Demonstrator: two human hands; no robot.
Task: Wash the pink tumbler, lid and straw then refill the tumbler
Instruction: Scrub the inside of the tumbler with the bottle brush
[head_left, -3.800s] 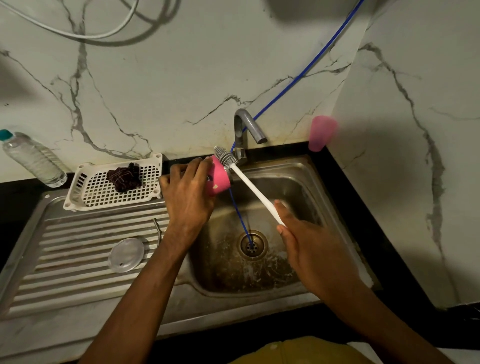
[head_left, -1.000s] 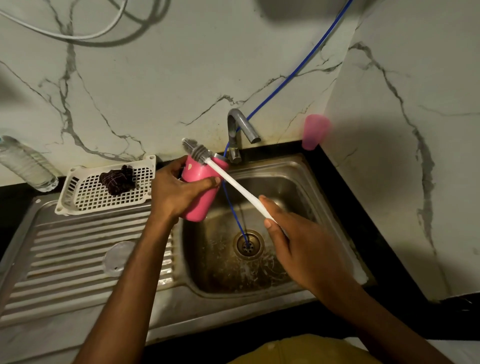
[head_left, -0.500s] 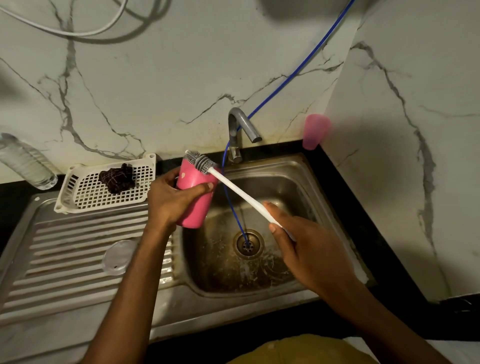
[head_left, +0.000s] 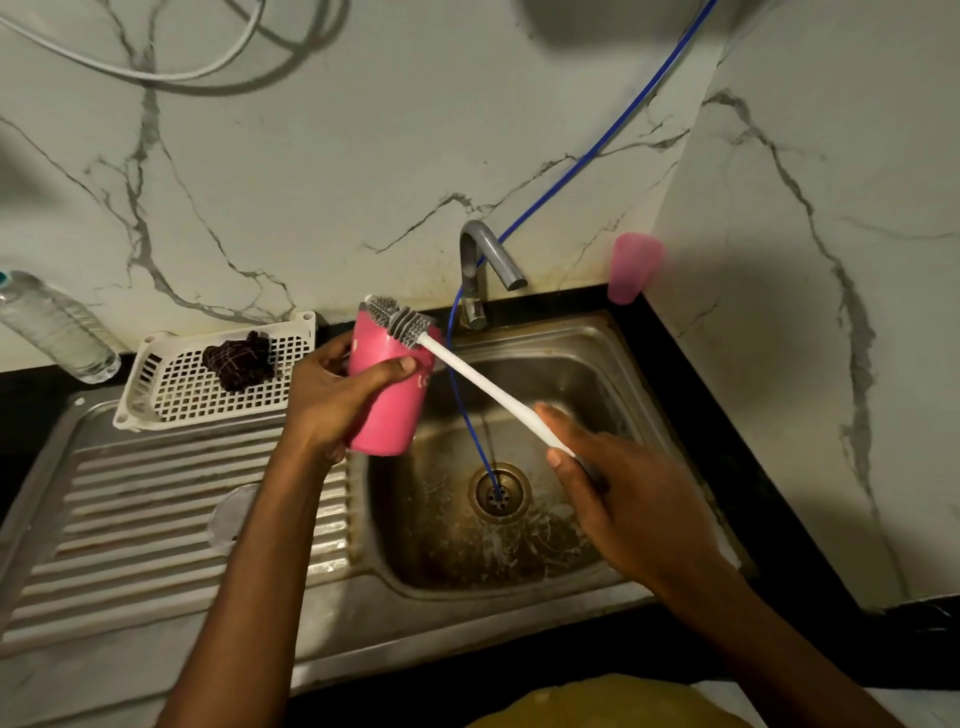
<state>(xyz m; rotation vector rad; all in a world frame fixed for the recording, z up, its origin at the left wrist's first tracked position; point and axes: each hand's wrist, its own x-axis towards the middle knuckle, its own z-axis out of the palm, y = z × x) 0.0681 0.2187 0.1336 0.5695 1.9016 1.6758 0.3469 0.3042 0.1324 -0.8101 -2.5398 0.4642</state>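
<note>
My left hand (head_left: 332, 400) grips the pink tumbler (head_left: 387, 402) upright over the left edge of the sink basin (head_left: 613, 364). My right hand (head_left: 623, 499) holds the white handle of a bottle brush (head_left: 467, 374). The brush's grey bristle head (head_left: 397, 319) lies across the tumbler's rim. A clear round lid (head_left: 228, 517) lies flat on the ribbed drainboard (head_left: 130, 519), partly hidden by my left forearm. No straw is visible.
A grey tap (head_left: 485, 254) stands behind the basin, with a thin blue hose (head_left: 467, 415) running down into the drain (head_left: 498, 491). A white perforated basket (head_left: 171, 384) holds a dark scrubber (head_left: 239, 358). A clear plastic bottle (head_left: 57, 327) leans at far left. A pink cup (head_left: 631, 267) sits in the corner.
The tumbler has been turned from tilted sideways to upright and lowered a little. The brush head has stayed at the rim, shifting slightly right.
</note>
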